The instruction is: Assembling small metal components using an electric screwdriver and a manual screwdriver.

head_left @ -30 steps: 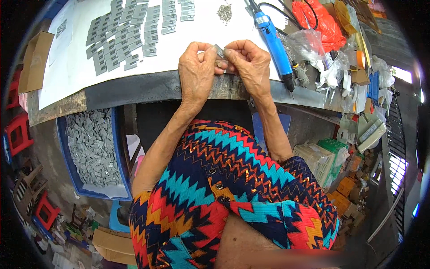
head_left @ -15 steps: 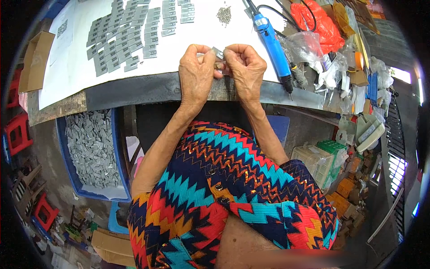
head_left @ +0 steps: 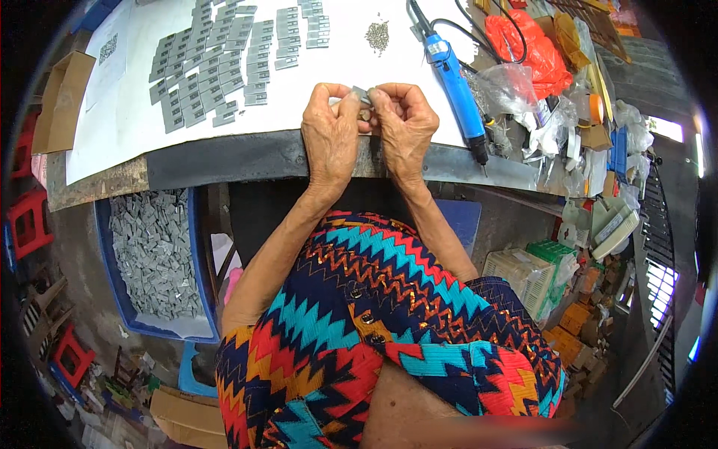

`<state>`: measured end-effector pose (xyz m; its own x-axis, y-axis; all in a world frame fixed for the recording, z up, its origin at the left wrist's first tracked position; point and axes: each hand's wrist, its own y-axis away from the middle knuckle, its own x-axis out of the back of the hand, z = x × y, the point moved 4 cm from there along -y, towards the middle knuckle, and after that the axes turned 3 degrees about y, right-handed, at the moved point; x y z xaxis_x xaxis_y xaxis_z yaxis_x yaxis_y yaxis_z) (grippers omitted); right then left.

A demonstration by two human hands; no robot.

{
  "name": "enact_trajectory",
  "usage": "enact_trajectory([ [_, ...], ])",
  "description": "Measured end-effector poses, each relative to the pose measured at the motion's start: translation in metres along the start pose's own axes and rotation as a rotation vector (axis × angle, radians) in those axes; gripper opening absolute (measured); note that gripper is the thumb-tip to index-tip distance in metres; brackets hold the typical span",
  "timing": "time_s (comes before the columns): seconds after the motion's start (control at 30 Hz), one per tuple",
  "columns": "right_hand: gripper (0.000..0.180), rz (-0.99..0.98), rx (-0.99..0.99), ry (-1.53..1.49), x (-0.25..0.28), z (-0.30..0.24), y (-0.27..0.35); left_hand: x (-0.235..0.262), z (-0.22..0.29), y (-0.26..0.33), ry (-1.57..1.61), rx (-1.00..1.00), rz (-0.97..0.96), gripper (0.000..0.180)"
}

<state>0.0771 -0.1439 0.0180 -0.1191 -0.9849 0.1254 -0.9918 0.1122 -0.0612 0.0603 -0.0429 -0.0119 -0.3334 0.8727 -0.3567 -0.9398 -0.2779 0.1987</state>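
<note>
Both hands meet above the table's front edge around a small grey metal piece. My left hand pinches its left side between thumb and fingers. My right hand grips the opposite side, thumb pressed on top. The fingers cover most of the piece, and anything small beneath it is hidden. Rows of similar grey pieces lie on the white sheet to the left. A small heap of tiny screws sits beyond the hands. To the right of my right hand lies a blue electric screwdriver, its tip toward the table edge.
Under the table at left stands a blue bin full of loose grey pieces. A cardboard box sits at the table's left end. Plastic bags, a red bag and clutter crowd the right side. A dark strip edges the table.
The view has shifted slightly, so the table and its contents sit a little lower. Both hands keep the small grey piece between them, with slight finger movement and the right hand a little closer in.
</note>
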Motion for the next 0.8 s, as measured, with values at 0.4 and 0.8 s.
enact_trajectory([
  [0.4, 0.014, -0.159, 0.066, 0.19, 0.004, 0.003, -0.011, 0.003, 0.008, 0.002, 0.23, 0.086, -0.015, 0.014],
  [0.8, 0.016, -0.442, 0.149, 0.305, 0.009, -0.006, -0.025, 0.002, 0.007, 0.001, 0.171, 0.067, -0.02, 0.017],
])
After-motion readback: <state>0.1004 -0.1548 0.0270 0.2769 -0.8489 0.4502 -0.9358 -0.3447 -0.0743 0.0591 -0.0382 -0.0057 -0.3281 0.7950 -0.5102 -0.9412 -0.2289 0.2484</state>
